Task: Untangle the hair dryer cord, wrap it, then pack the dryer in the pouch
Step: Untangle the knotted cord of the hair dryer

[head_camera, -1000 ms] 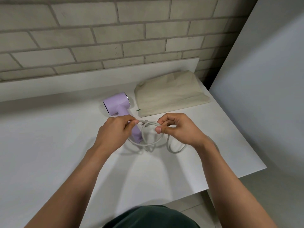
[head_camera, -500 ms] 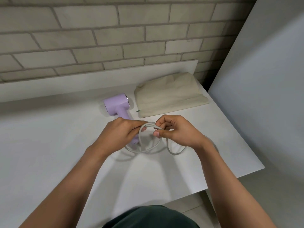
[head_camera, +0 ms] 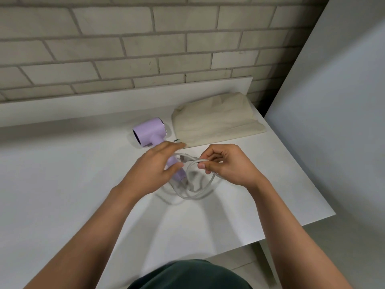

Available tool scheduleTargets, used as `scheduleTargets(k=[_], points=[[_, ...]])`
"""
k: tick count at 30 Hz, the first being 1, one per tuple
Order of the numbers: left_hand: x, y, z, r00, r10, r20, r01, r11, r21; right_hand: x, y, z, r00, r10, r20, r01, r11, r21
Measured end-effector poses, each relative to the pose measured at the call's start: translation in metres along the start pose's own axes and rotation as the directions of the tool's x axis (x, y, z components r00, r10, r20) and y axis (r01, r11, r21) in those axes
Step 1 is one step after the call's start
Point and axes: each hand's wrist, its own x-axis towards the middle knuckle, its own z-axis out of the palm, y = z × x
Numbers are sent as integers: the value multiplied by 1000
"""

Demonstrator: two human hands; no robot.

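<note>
- Head view, middle of the frame: the right hand pinches a loop of the thin pale grey cord, likely to keep the coil together.
- The blurry left hand has mostly straight fingers and grips nothing I can see.
- The small lilac plastic hair dryer lies just beside the flat beige cloth pouch, handy for packing.

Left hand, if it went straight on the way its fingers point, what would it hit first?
Probably the near edge of the beige pouch, just beyond the fingertips of the left hand; depth is unclear.
</note>
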Motion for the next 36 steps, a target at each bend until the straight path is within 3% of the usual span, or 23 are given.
scheduleTargets(k=[3,6,11,14,18,21,25,27,31,36], points=[[3,13,4,987,155,-31,-151,984,94,-1,-4,2,999,-52,-4,52,998,-24],[7,18,2,983,159,-91,-132,958,253,-2,-5,3,998,-63,-24,62,997,-47],[5,15,-4,975,-76,-209,121,970,213,-5,-2,-3,999,-38,30,42,985,-165],[5,12,-3,968,-211,-133,230,962,149,-5,-3,-2,999,-35,28,39,984,-173],[3,5,-1,965,-251,-80,261,949,177,-4,-3,-1,999,-17,43,24,986,-165],[2,7,-3,987,-136,-88,150,972,181,-4,-4,1,997,-32,63,43,985,-167],[1,21,-3,982,190,-15,-187,974,127,-5,-11,3,994,-90,69,100,982,-161],[2,23,-2,968,242,-69,-224,953,202,-6,-11,2,994,-86,64,95,985,-142],[1,22,-5,951,175,-256,-95,950,299,-9,-4,0,997,-71,43,74,994,-81],[-7,9,-22,912,-96,-400,184,965,188,-13,8,-3,998,-56,25,57,998,-38]])
